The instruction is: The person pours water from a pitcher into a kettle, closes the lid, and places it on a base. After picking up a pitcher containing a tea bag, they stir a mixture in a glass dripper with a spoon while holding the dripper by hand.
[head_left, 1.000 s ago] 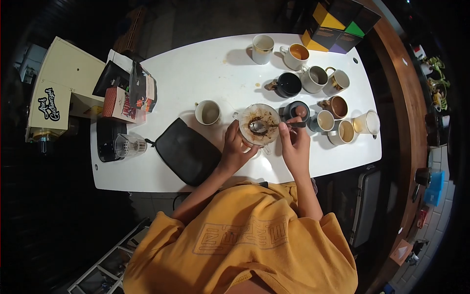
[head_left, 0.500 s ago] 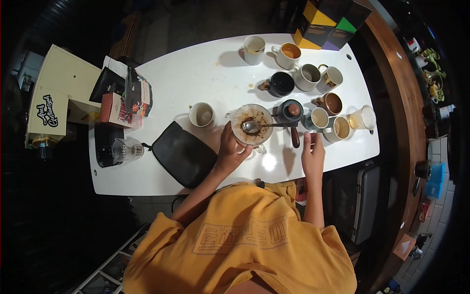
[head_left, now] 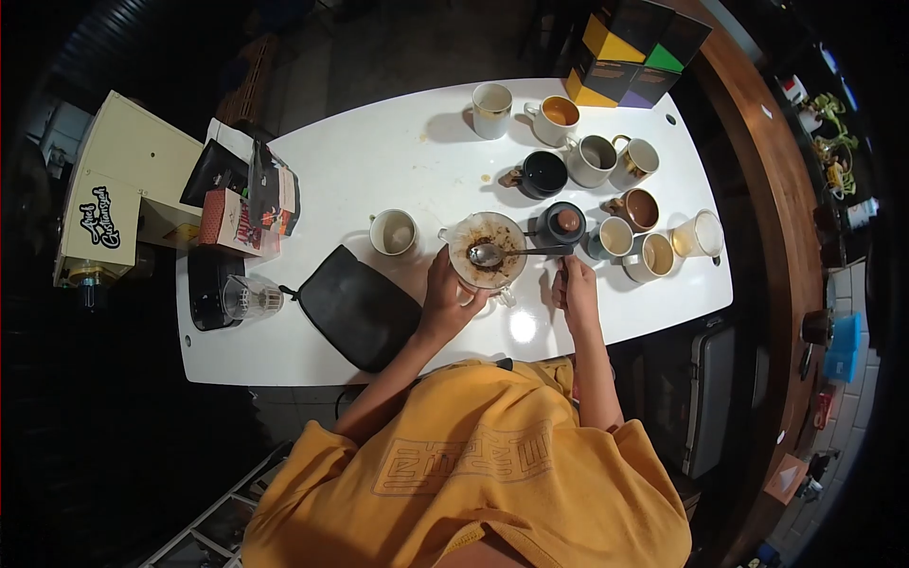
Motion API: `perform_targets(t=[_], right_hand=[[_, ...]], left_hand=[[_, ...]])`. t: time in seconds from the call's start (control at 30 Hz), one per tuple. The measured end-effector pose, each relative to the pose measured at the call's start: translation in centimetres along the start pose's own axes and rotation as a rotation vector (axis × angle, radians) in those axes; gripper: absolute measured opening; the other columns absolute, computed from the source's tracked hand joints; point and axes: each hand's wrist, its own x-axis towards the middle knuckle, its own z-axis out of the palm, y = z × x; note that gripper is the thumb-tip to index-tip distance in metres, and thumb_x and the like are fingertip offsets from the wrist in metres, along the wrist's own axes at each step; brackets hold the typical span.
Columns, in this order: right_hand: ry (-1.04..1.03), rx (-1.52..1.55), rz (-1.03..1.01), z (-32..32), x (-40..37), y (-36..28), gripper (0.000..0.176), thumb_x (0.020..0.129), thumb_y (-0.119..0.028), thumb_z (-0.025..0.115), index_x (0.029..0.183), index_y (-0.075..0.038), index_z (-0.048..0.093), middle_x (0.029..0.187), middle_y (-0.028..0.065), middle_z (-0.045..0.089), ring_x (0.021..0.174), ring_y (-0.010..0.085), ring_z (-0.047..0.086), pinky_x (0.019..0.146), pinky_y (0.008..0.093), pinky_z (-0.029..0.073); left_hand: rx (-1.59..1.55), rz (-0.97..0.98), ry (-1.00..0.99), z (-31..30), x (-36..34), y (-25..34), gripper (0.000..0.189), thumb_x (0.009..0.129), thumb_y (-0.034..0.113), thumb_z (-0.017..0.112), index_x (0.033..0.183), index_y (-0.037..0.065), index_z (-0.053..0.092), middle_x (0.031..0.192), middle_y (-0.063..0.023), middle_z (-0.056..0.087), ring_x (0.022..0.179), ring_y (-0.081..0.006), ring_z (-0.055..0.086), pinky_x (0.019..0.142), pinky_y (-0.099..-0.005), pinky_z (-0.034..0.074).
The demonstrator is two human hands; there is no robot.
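Clasping the dripper, the left grip is closed; the right grip, curled tight, hides any contents.

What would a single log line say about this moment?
left hand: holding dripper | spoon: resting in dripper, among dark grounds | right hand: near brown-knobbed pot, grip unclear

a: specify the left-side items.

b: cream machine, black lettering on its housing; black pouch, flat on the white table.

a: far right corner?

b: dark boxes with yellow, green and purple panels.
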Motion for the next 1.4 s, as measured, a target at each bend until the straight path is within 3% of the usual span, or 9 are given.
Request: perform_targets(t=[0.07, 0.27, 0.37, 0.57, 0.73, 1.07, 1.27, 1.33, 1.4], right_hand=[[0.013, 0.014, -0.017, 0.3, 0.0, -0.1, 0.039, 0.107, -0.041, 0.047, 0.08, -0.013, 0.047, 0.054, -0.0062, 0.038, 0.04, 0.0054, 0.031, 0.037, 0.024, 0.023], [0.043, 0.027, -0.046, 1.0, -1.1, -1.7, 0.034, 0.107, -0.033, 0.045, 0.081, -0.012, 0.048, 0.055, -0.0082, 0.03, 0.04, 0.0038, 0.025, 0.038, 0.0242, 0.017], [0.048, 0.03, -0.068, 1.4, -1.3, -2.7, 0.037, 0.107, -0.036, 0.047, 0.078, -0.013, 0.047, 0.054, -0.0088, 0.029, 0.04, 0.0032, 0.023, 0.038, 0.024, 0.016], [0.056, 0.045, -0.154, 1.6, -1.9, -5.4, 0.038, 0.106, -0.037, 0.051, 0.075, -0.015, 0.046, 0.055, -0.0097, 0.029, 0.041, 0.0025, 0.023, 0.038, 0.0235, 0.015], [0.066, 0.052, -0.23, 1.0, -2.9, -7.4, 0.038, 0.106, -0.035, 0.053, 0.074, -0.013, 0.049, 0.058, -0.008, 0.037, 0.042, 0.0016, 0.027, 0.038, 0.0222, 0.017], [0.085, -0.07, -0.327, 2.0, -6.1, -11.0, 0.035, 0.106, -0.035, 0.053, 0.08, -0.012, 0.054, 0.057, -0.0114, 0.032, 0.042, -0.0003, 0.021, 0.039, 0.0225, 0.014], [0.101, -0.167, -0.38, 2.6, -6.6, -11.3, 0.034, 0.106, -0.033, 0.053, 0.08, -0.011, 0.053, 0.058, -0.0118, 0.032, 0.043, -0.0013, 0.023, 0.039, 0.0213, 0.015], [0.112, -0.233, -0.39, 2.8, -6.9, -11.7, 0.039, 0.107, -0.03, 0.051, 0.075, -0.008, 0.052, 0.059, -0.0083, 0.038, 0.045, 0.0008, 0.033, 0.039, 0.0214, 0.025], [0.112, -0.245, -0.392, 2.8, -6.9, -11.7, 0.039, 0.107, -0.03, 0.051, 0.075, -0.008, 0.052, 0.059, -0.0083, 0.039, 0.045, 0.0008, 0.034, 0.04, 0.0213, 0.026]], left_hand=[[0.022, 0.035, 0.047, 0.3, -0.2, -0.3, 0.061, 0.079, 0.014, 0.079, 0.132, 0.001, 0.052, 0.143, -0.0231, 0.044, 0.127, -0.0391, 0.046, 0.106, -0.049, 0.038], [0.042, 0.006, 0.056, 0.5, -0.5, -0.5, 0.059, 0.079, 0.016, 0.08, 0.129, 0.001, 0.054, 0.142, -0.0233, 0.044, 0.128, -0.0394, 0.046, 0.106, -0.0489, 0.038], [0.04, 0.032, 0.005, 0.1, -0.3, -0.1, 0.071, 0.079, 0.008, 0.076, 0.141, -0.002, 0.042, 0.143, -0.0229, 0.04, 0.135, -0.041, 0.039, 0.114, -0.0497, 0.032], [0.02, 0.035, 0.07, 0.2, 0.0, 0.0, 0.064, 0.077, 0.016, 0.081, 0.132, 0.003, 0.051, 0.141, -0.0206, 0.045, 0.126, -0.0388, 0.046, 0.106, -0.0486, 0.037], [-0.026, 0.015, 0.061, 0.3, -0.1, -0.3, 0.067, 0.077, 0.016, 0.081, 0.134, 0.002, 0.049, 0.142, -0.0205, 0.044, 0.126, -0.0388, 0.046, 0.106, -0.0482, 0.037], [0.086, -0.021, 0.039, 0.5, -0.6, -0.9, 0.074, 0.078, 0.026, 0.08, 0.139, 0.0, 0.045, 0.143, -0.0226, 0.043, 0.128, -0.0406, 0.044, 0.108, -0.0504, 0.035], [0.128, -0.057, 0.027, 0.4, -0.7, -0.7, 0.077, 0.078, 0.028, 0.081, 0.139, 0.0, 0.046, 0.143, -0.0229, 0.043, 0.13, -0.0403, 0.044, 0.11, -0.0506, 0.034], [0.115, -0.057, 0.031, 0.4, -0.6, -0.7, 0.077, 0.078, 0.028, 0.082, 0.139, 0.0, 0.046, 0.143, -0.0229, 0.043, 0.131, -0.04, 0.044, 0.11, -0.0505, 0.034], [0.102, -0.058, 0.033, 0.4, -0.7, -0.7, 0.077, 0.078, 0.029, 0.082, 0.14, 0.0, 0.046, 0.143, -0.0228, 0.043, 0.131, -0.0397, 0.043, 0.11, -0.0504, 0.034]])
